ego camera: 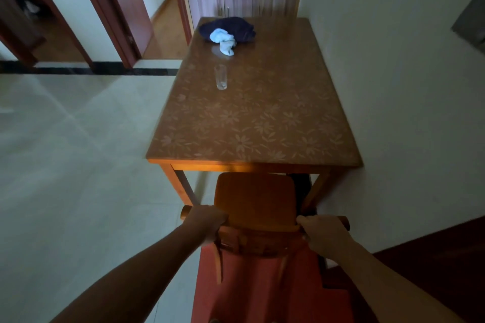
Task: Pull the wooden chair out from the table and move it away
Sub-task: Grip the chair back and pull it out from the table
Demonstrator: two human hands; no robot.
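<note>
Both gripping the wooden chair by its top rail, left hand and right hand at opposite ends (seat front tucked under the table), straight pull back toward the body needed

Orange-brown wooden chair, brown table top with pale flower pattern, navy cloth, light blue-white cloth, pale floor tiles.

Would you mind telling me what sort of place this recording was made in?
Most likely a home dining area: a wooden table against the wall with a drinking glass on it, a wooden chair tucked at its end, and a storage cabinet behind.
</note>
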